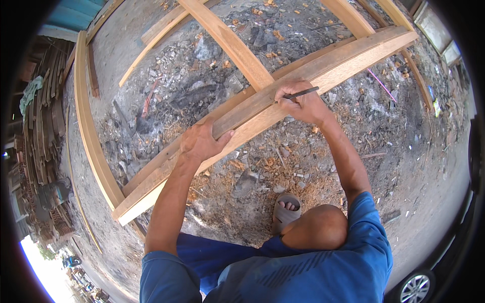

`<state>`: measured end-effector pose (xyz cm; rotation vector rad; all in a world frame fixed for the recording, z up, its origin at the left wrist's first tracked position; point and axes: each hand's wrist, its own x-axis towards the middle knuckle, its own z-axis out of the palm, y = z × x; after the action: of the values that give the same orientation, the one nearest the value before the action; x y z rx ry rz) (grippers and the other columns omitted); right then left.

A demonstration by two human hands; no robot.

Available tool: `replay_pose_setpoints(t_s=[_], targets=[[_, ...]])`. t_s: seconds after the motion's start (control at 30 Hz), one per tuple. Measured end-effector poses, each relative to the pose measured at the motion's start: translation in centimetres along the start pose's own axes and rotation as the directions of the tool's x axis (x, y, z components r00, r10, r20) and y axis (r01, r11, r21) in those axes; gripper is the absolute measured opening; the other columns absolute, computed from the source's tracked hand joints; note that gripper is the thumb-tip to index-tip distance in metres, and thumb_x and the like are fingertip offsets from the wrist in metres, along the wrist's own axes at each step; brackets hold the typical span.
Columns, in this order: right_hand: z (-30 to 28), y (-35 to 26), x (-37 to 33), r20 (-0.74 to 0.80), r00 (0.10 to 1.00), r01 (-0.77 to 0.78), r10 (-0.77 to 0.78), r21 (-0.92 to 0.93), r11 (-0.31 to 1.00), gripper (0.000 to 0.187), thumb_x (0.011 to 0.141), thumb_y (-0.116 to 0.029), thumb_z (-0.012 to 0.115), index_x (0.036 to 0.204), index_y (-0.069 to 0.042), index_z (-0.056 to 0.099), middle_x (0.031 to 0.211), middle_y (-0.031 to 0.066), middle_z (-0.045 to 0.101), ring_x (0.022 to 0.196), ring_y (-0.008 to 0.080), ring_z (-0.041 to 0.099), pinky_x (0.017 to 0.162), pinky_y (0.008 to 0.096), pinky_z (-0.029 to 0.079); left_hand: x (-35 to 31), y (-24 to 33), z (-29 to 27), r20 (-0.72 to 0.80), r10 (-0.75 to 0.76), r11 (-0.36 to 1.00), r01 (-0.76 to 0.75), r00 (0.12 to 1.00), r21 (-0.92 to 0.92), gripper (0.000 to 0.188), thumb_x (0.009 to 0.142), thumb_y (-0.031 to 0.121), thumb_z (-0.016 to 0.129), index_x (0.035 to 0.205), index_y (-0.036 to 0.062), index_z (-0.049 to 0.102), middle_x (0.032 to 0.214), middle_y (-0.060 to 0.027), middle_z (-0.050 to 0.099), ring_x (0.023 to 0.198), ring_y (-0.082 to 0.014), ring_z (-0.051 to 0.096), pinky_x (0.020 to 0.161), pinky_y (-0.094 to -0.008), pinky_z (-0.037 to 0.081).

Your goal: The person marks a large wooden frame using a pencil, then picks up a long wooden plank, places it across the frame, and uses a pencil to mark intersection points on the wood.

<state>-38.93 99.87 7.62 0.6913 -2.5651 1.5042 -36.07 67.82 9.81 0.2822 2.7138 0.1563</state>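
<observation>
A long wooden beam runs diagonally across the middle, its top face weathered brown and its near side pale. Across that top lies my left hand, thumb apart on the near edge and fingers over the far side, gripping the wood. Farther right along the same beam, my right hand is closed round a dark pencil. The pencil lies slanted, its upper end pointing right, and its writing end is hidden by my fingers. A pale crosspiece meets the beam's far side just beyond my right hand.
Another crosspiece joins at the far right, and a pale side beam meets the left end. Rubble and wood shavings cover the ground. Stacked boards stand at left; a car wheel shows lower right.
</observation>
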Motion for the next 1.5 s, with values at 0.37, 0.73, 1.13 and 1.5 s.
replay_pose_setpoints(t_s=[0.37,0.73,1.13,1.5], targets=[[1.7,1.2,-2.4,-0.184,0.980,0.070,-0.074,-0.028,0.997,0.013,0.078,-0.004,0.072,0.091,-0.006,0.070,0.070,0.0088,0.058,0.067,0.0300,0.058,0.066,0.0407,0.047,0.1,0.6,-1.2,0.137,-0.061,0.998,0.060,0.989,0.010,0.086,0.087,0.069,0.065,0.139,0.0006,0.056,0.106,-0.0292,0.071,0.106,-0.0451,0.068,0.096,-0.0546,0.051],[2.1,1.7,-2.3,-0.192,0.967,0.160,-0.165,-0.040,0.986,0.014,0.077,-0.003,0.072,0.089,-0.008,0.068,0.069,0.0085,0.057,0.067,0.0294,0.058,0.067,0.0410,0.046,-0.1,0.5,-0.7,0.067,-0.038,0.999,0.037,0.997,0.009,0.082,0.090,0.067,0.063,0.136,0.0002,0.057,0.100,-0.0295,0.072,0.100,-0.0463,0.070,0.093,-0.0540,0.052],[2.1,1.8,-2.4,-0.189,0.971,0.140,-0.146,-0.047,0.989,0.011,0.077,-0.003,0.070,0.087,-0.007,0.069,0.071,0.0094,0.059,0.069,0.0307,0.058,0.067,0.0428,0.047,0.0,0.6,-0.8,0.082,-0.045,0.999,0.044,0.996,0.024,0.082,0.090,0.068,0.062,0.136,-0.0002,0.057,0.096,-0.0284,0.073,0.098,-0.0451,0.071,0.092,-0.0537,0.053],[2.1,1.5,-2.2,-0.201,0.964,0.166,-0.175,-0.060,0.984,0.011,0.077,-0.002,0.070,0.087,-0.007,0.068,0.068,0.0099,0.054,0.064,0.0304,0.054,0.060,0.0423,0.043,-0.1,0.8,-1.0,0.087,-0.050,0.999,0.049,0.995,0.009,0.082,0.089,0.068,0.063,0.136,0.0000,0.057,0.097,-0.0290,0.072,0.098,-0.0447,0.070,0.091,-0.0533,0.052]])
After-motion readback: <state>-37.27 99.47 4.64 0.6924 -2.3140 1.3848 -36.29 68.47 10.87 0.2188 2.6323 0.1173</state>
